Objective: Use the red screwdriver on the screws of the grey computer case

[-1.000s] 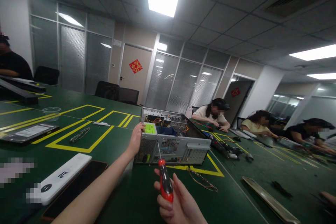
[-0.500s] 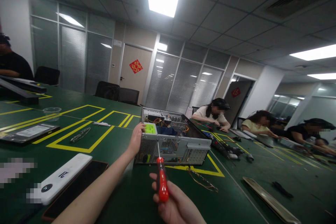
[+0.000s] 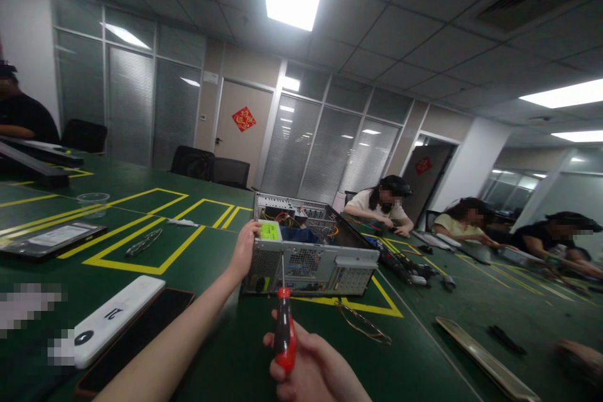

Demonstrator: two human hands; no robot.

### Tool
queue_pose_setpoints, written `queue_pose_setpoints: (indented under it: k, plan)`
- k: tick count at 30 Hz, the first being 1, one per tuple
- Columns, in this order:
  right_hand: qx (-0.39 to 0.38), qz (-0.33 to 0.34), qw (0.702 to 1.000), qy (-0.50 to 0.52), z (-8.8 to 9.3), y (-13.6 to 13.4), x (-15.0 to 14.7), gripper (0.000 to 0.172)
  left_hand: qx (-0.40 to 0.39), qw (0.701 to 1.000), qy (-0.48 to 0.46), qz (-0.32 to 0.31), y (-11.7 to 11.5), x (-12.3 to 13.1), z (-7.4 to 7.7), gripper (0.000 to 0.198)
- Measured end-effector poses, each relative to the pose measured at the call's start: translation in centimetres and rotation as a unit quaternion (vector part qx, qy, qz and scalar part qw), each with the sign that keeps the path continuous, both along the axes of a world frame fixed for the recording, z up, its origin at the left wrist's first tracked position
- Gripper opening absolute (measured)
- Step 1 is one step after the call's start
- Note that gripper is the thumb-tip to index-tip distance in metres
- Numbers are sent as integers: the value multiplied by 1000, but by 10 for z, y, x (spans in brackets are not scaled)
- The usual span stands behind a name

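Right grip [image 3: 308, 361] holds one screwdriver [image 3: 284, 333] at one case [image 3: 325, 259].

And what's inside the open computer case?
Visible inside the case: a green-labelled box and colored wires. The near wall hides most of whatever lies lower down.

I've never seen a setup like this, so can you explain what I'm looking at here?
There's no robot: these are a person's bare hands, seen by a camera worn on their head. The left hand rests against an open computer case, near a yellow-green label. The right hand holds a red and black screwdriver, its tip at the case's metal panel. On the green table, to the left, are a white device marked 21, a dark flat slab and a clear plastic cup. Other people sit further along.
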State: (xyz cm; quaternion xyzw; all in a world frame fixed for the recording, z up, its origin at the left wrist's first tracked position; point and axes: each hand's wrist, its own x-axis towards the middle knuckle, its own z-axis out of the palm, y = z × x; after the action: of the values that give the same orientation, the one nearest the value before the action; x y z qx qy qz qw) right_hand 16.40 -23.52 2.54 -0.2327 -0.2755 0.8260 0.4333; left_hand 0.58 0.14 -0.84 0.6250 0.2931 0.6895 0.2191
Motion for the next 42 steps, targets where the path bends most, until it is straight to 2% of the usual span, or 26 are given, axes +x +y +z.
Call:
queue_pose_setpoints:
  k: [5,12,17,22,27,32,35,37,41,42]
  plan:
    - [28,25,999,-17,-4,2,-1,53,-1,1000,4,4,-1,0,0,52]
    - [32,-51,997,-48,-13,6,0,53,-2,1000,2,2,0,0,-1,52]
    - [39,-97,992,-68,-12,5,-3,53,-5,1000,-1,1,1,1,-1,51]
    - [42,-88,992,-85,-9,5,-6,56,-6,1000,-2,0,2,1,-2,54]
    - [55,-70,992,-87,-15,7,-5,53,-1,1000,-1,5,2,1,-2,54]
    - [53,-82,991,-90,-15,6,-5,54,0,1000,-2,6,1,2,-2,53]
    - [35,-107,991,-78,-10,4,-7,57,2,1000,-5,4,2,2,-2,51]
    - [4,-124,991,-58,-7,4,-7,54,3,1000,-9,4,2,1,-2,50]
    - [-78,-144,986,-37,-4,6,-4,30,0,1000,-7,4,2,1,-3,51]
    - [-98,-147,984,-36,-5,7,-3,28,1,1000,-7,4,2,1,-2,51]
